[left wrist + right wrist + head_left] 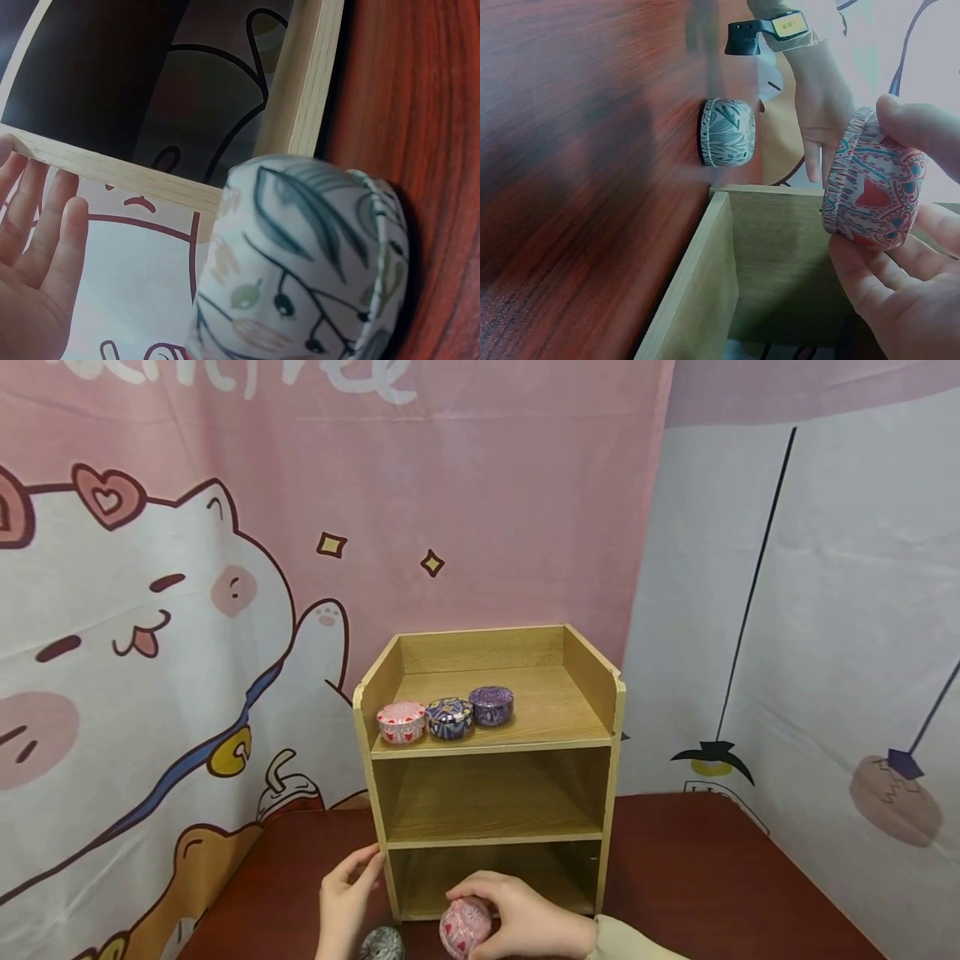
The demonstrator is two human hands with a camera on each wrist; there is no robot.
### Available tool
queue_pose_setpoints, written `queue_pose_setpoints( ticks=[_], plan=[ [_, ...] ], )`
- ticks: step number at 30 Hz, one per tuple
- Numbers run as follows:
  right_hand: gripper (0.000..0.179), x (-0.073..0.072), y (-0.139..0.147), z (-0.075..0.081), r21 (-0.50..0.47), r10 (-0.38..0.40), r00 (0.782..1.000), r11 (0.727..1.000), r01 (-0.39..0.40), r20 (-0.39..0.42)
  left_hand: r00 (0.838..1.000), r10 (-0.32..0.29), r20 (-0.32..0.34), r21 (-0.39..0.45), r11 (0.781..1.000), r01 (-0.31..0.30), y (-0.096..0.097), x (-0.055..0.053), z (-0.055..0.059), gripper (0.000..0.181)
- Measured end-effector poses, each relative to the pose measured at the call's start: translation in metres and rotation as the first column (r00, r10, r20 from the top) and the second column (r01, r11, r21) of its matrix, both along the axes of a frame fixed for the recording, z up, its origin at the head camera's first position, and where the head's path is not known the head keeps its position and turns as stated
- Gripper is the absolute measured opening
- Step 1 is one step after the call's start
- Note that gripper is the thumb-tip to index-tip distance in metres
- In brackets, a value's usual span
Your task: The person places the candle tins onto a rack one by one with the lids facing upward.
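My right hand (pixel 528 917) grips a small round tin (pixel 465 927) with a pink and red pattern, low in front of the shelf's bottom opening. In the right wrist view the thumb lies on one side of this tin (pixel 877 184) and the fingers on the other. My left hand (pixel 348 893) touches the left side of the wooden shelf (pixel 495 843) with its fingertips, the fingers fairly straight in the left wrist view. A green and white leaf-patterned tin (pixel 382 943) stands on the table beside the left hand; it looms close in the left wrist view.
On the shelf's top board stand a pink tin (pixel 401 722), a dark blue and yellow tin (pixel 449 718) and a purple tin (pixel 492 705), in a row toward the left. The dark red table (pixel 697 868) runs up to a printed cloth backdrop (pixel 480 510).
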State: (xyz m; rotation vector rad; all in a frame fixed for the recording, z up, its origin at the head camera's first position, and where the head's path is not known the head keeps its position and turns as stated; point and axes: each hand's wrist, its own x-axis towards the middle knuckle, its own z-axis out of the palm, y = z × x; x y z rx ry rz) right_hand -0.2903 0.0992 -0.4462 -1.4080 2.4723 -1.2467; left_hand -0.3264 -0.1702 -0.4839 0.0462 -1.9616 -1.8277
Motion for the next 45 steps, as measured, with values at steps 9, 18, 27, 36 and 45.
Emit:
queue_pose_setpoints(
  ticks=[9,18,27,36,45],
  plan=[
    [0.057,0.002,-0.002,0.006,-0.050,0.012,0.999,0.999,-0.010,0.044,1.000,-0.010,-0.003,-0.007,1.000,0.010,-0.001,-0.002,-0.002,0.024],
    [0.057,0.007,-0.001,0.017,-0.092,0.019,0.995,0.996,-0.010,0.099,1.000,-0.010,0.023,0.003,1.000,0.010,0.001,0.000,0.001,0.027],
    [0.059,0.009,0.000,0.027,-0.058,-0.034,0.999,0.998,0.031,-0.043,1.000,-0.013,0.012,0.006,1.000,0.013,0.001,-0.001,-0.001,0.025],
    [0.059,0.011,0.001,0.038,-0.068,-0.052,0.997,0.996,0.049,-0.052,0.997,-0.029,0.066,0.010,1.000,0.028,0.000,-0.002,-0.001,0.030],
    [0.062,0.013,0.002,0.053,-0.092,-0.087,0.996,0.992,0.085,-0.019,0.998,-0.023,0.063,0.005,1.000,0.023,0.001,0.001,0.002,0.031]
  ],
)
